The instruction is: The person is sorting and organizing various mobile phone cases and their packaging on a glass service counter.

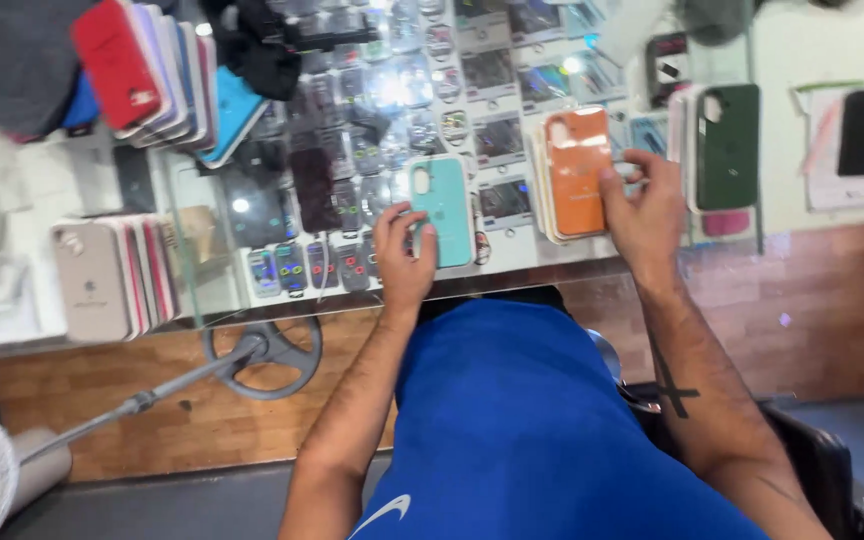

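On the glass counter (202,270) my left hand (403,255) rests its fingers on the lower left edge of a teal phone case (443,208) that lies flat. My right hand (644,212) touches the right side of an orange phone case (576,170), the top one of a small stack. A dark green case (728,145) tops another stack just right of that hand. I sit behind the counter in a blue shirt (522,420).
Fanned stacks of cases lie at the left: a beige-topped one (92,280) and a red-topped one (117,60). A black case on white card (862,130) sits far right. Packaged accessories show under the glass. A fan stand (262,350) crosses the floor.
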